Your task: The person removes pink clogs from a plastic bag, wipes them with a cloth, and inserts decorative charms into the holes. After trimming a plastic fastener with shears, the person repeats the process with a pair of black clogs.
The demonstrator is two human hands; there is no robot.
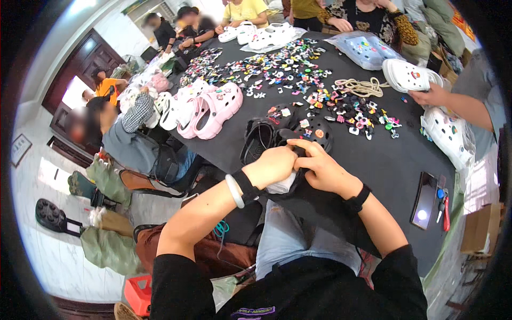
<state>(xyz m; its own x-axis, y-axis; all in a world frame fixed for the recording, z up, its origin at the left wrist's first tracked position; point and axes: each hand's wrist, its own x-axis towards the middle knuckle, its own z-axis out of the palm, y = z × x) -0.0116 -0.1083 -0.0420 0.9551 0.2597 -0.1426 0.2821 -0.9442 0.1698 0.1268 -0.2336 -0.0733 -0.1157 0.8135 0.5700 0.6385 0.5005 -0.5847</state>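
Note:
Close in front of me at the table's edge is a pair of black clogs. One clog (258,140) lies on the left with its opening up. The other clog (321,129) has charms on its perforated toe. My left hand (273,166) is closed on this second clog at its near part, its fingertips hidden. My right hand (326,169) grips the same clog from the right, thumb and fingers bent together close to the left hand. Something white (282,184) shows below my hands; I cannot make out what it is.
Loose colourful shoe charms (298,66) spread across the black table (368,170). Pink clogs (218,109) stand at left, a rope coil (362,87) beyond the charms. A phone (425,200) and keys (441,205) lie at right. A co-worker's hand (434,96) holds a white clog (406,77).

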